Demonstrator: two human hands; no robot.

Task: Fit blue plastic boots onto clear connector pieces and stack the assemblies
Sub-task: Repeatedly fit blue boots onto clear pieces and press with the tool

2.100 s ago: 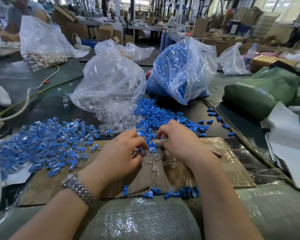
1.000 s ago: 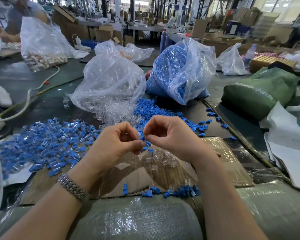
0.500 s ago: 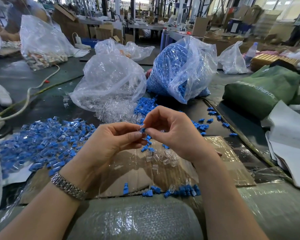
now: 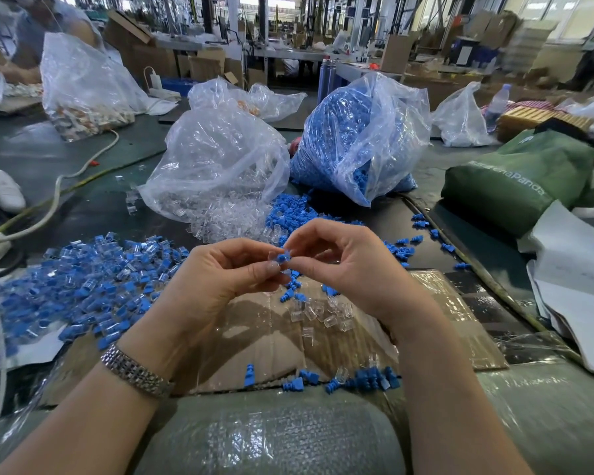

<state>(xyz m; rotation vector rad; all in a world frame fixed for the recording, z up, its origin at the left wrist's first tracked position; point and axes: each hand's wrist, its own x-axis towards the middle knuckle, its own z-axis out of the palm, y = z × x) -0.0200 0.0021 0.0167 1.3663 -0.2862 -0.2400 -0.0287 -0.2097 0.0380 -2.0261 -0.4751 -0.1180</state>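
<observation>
Warehouse bench lying cluttered. Assembled pile (image 4: 83, 286) sitting far left. Left hand (image 4: 220, 282) and right hand (image 4: 354, 265) meeting above cardboard (image 4: 254, 337), fingertips of both pinching one blue boot (image 4: 282, 258) against a clear connector (image 4: 272, 256). Green bag (image 4: 515, 180) lying far right.

Blue boots (image 4: 83, 289) heaped, clear connectors (image 4: 323, 313) on brown cardboard (image 4: 254, 337), a green bag (image 4: 515, 180), a silver watchband (image 4: 134, 371).

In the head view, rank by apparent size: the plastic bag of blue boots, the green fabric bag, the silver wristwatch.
1-2. Plastic bag of blue boots and green fabric bag: alike, unranked.
3. Silver wristwatch.
</observation>
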